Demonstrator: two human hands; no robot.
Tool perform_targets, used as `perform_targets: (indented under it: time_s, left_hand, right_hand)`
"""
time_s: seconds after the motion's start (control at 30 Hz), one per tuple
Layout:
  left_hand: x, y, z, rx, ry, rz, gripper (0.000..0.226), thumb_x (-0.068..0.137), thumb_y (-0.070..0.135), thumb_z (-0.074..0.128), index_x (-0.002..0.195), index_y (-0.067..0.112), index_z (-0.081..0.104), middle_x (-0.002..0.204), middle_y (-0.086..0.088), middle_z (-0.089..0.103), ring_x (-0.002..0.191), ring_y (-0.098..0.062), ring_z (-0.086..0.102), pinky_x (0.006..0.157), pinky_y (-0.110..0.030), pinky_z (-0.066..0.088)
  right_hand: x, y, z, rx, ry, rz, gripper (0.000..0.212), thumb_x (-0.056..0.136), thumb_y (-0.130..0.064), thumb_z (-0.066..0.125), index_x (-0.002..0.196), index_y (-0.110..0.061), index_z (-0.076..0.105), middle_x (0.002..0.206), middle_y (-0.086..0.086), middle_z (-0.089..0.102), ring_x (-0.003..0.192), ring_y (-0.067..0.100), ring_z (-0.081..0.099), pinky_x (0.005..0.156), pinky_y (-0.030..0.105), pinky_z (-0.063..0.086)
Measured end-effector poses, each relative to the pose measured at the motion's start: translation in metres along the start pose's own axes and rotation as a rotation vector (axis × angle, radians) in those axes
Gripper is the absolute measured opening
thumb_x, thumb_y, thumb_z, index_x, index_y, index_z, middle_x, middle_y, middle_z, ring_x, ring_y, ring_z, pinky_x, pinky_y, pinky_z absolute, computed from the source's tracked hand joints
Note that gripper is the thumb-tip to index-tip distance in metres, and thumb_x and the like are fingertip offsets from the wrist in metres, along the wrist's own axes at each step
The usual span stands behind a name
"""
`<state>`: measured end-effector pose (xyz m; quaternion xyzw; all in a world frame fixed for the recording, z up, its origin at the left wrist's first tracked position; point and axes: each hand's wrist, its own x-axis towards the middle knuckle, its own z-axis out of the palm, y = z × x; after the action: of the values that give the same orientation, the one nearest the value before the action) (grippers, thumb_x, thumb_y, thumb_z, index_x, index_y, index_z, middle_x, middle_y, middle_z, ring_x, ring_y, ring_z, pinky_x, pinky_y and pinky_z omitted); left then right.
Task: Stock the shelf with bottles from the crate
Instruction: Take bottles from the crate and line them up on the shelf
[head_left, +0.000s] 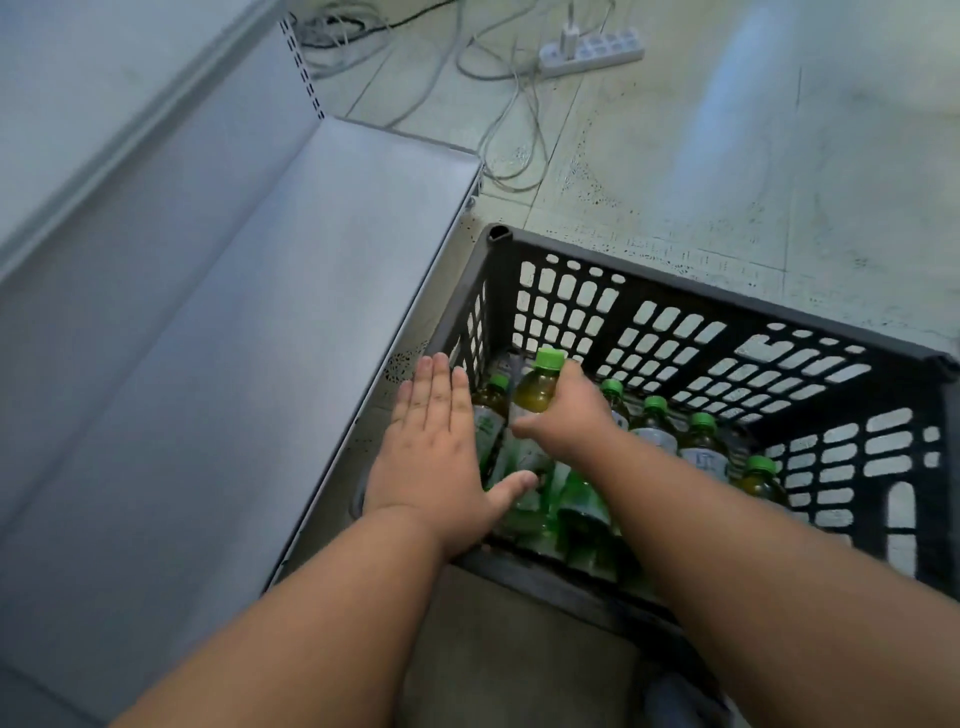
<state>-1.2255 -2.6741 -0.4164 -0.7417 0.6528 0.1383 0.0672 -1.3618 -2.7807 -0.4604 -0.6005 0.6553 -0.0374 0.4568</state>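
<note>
Crate (675, 301); gripped bottle (537, 387) upright

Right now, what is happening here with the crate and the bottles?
A person is taking bottles out of a black plastic crate that stands on the floor beside a grey shelf. The right hand grips one green-capped bottle by its upper part and holds it above the others. The left hand is flat and open over the crate's left edge, holding nothing. Several more green-capped bottles remain in the crate. No bottle shows on the visible part of the shelf.
</note>
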Motion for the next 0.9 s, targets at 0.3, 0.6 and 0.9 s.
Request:
perform_targets:
  time_s: [0.3,0.6,0.9]
  left_hand:
    - [-0.126,-0.042,-0.135,-0.517,0.228,-0.138,0.123,0.061,0.085,0.058,0.155,0.018,0.016,0.160,-0.003,0.025,0.144,-0.020,0.024,0.113,-0.031,0.020]
    - [-0.334,-0.106,-0.205,-0.510,0.544,-0.464,0.110,0.063,0.077,0.069,0.150,0.024,0.030,0.153,-0.001,0.037,0.134,-0.019,0.039,0.102,-0.036,0.039]
    - [-0.360,-0.191,-0.165,-0.541,0.557,-0.654,0.120,0.059,0.094,0.049,0.154,0.025,0.023,0.159,0.001,0.028,0.143,-0.017,0.026,0.111,-0.033,0.023]
  right_hand:
    - [-0.197,-0.153,-0.100,-0.052,0.105,-0.768,0.064,0.064,-0.040,0.087,0.112,-0.035,0.046,0.097,-0.013,0.060,0.092,0.016,0.060,0.078,0.035,0.049]
    - [-0.399,-0.271,-0.049,-0.014,-0.054,-1.208,0.071,0.062,-0.044,0.090,0.118,-0.034,0.047,0.106,-0.008,0.063,0.095,0.014,0.062,0.079,0.034,0.056]
    - [-0.399,-0.335,0.054,-0.071,-0.204,-1.338,0.063,0.063,-0.046,0.087,0.111,-0.033,0.048,0.099,-0.012,0.062,0.087,0.007,0.061,0.069,0.027,0.053]
